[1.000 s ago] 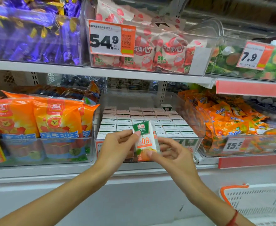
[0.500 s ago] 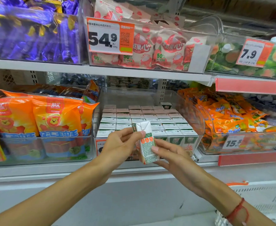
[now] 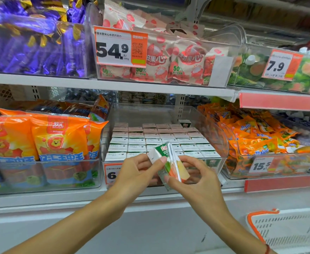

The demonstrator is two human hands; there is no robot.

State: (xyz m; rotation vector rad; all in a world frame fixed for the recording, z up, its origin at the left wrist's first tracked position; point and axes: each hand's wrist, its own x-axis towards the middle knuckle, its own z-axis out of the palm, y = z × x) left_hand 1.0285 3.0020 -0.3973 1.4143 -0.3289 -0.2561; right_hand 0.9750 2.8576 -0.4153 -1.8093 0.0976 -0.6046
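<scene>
Both bare arms close on a small green, white and orange juice carton (image 3: 169, 163), which is tilted between the hands. The left forearm (image 3: 68, 230) runs up on a long diagonal from the carton's lower left. The left hand (image 3: 137, 174) grips the carton from its left, with the left thumb (image 3: 161, 159) laid on the front face and the other fingers curled behind. The right forearm (image 3: 231, 228) climbs more steeply from the carton's lower right. The right hand (image 3: 198, 184) pinches the carton from the right, with the right thumb (image 3: 167, 179) at its lower edge and the fingers curled round its far side.
</scene>
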